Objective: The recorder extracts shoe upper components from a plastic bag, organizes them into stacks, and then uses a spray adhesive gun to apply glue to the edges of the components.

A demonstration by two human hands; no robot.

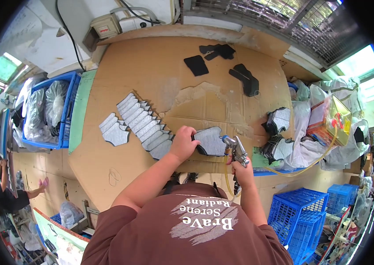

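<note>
My right hand point(242, 173) is closed round the handle of a metal spray gun point(239, 153). The gun's nozzle points left, close to the right end of a stack of grey, black-edged fabric pieces point(211, 140). Thumb and fingers of my left hand point(184, 143) pinch the left end of that stack. Left of this hand, a long row of overlapping grey fabric pieces point(140, 124) fans out over the cardboard. A smaller group of grey pieces point(115, 130) lies beside the row. My fingertips are partly hidden.
Brown cardboard point(107, 88) covers the table. Black fabric pieces point(196, 66) lie at the far side. Bundled grey pieces point(279, 148) stand at the right. A yellowish hose point(315, 163) runs to a yellow metal can point(339, 119). Blue crates point(297, 203) are stacked at the lower right.
</note>
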